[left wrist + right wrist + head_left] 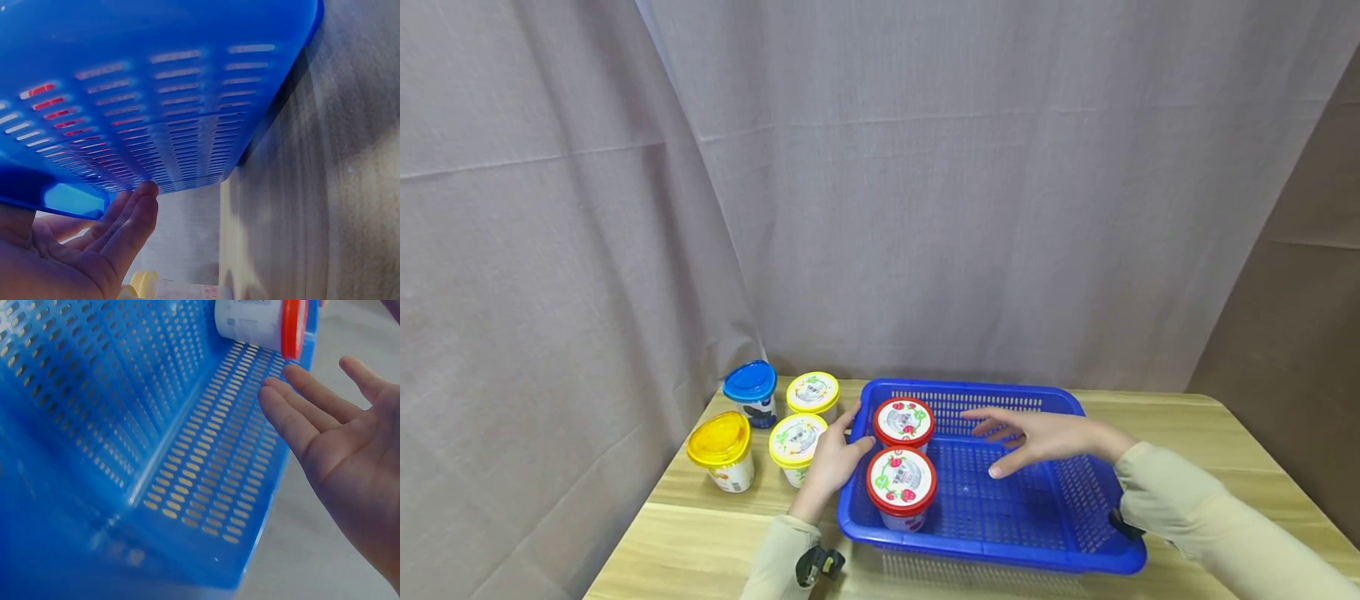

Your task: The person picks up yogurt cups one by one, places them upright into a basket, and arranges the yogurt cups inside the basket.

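A blue plastic basket [992, 546] stands on the table with two red-lidded tubs inside at its left end: a rear tub [904, 419] and a front tub [901, 479], both with strawberries on the lid. My left hand [831, 462] holds the basket's left rim, thumb over the edge. Its fingers [134, 219] lie along the slotted outer wall in the left wrist view. Over the basket's middle hovers my right hand [1037, 437], fingers spread and holding nothing. In the right wrist view, a red-lidded tub [253, 322] shows beyond its fingertips.
Left of the basket stand two tubs with white-and-yellow lids, one behind [812, 392] and one in front [797, 440]. Farther left are a blue-lidded tub [752, 387] and a yellow-lidded tub [722, 446]. A grey curtain [925, 208] hangs behind the wooden table [677, 542].
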A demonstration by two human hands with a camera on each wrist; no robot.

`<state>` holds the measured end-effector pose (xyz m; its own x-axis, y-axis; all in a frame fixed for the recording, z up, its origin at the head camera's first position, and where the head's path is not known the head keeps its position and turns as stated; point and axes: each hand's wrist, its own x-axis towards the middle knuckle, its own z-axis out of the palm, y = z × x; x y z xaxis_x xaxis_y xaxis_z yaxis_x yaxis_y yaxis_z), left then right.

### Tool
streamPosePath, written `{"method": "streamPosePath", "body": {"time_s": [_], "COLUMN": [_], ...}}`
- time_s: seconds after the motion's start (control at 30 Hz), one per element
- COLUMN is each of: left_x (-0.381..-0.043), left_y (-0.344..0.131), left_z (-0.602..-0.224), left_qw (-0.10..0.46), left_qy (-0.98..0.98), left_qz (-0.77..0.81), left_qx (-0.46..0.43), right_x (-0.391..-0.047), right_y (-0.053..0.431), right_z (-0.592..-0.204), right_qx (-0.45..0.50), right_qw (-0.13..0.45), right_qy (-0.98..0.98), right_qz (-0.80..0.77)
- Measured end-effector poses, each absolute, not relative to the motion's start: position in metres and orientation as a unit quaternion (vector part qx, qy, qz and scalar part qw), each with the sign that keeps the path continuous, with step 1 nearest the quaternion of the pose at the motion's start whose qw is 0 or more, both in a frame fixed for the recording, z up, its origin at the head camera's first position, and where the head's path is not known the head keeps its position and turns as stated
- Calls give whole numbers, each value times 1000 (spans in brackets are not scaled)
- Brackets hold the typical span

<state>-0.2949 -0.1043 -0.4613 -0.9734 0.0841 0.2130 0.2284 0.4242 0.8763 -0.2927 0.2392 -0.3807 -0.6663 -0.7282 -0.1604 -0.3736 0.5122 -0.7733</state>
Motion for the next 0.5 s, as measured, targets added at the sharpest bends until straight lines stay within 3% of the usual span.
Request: {"method": "streamPosePath", "body": {"time_s": [0.5], "left_x": [-294], "left_y": [-104], "left_z": [-461], "left_qw": [80], "left_qy": [-840], "left_qz": [-528], "left_qx": [-96], "right_x": [-287], "right_y": [274], "right_z": [-353], "right_qx": [-324], "right_qw": [173], "right_qy": [867], "right_qz": [-337]}}
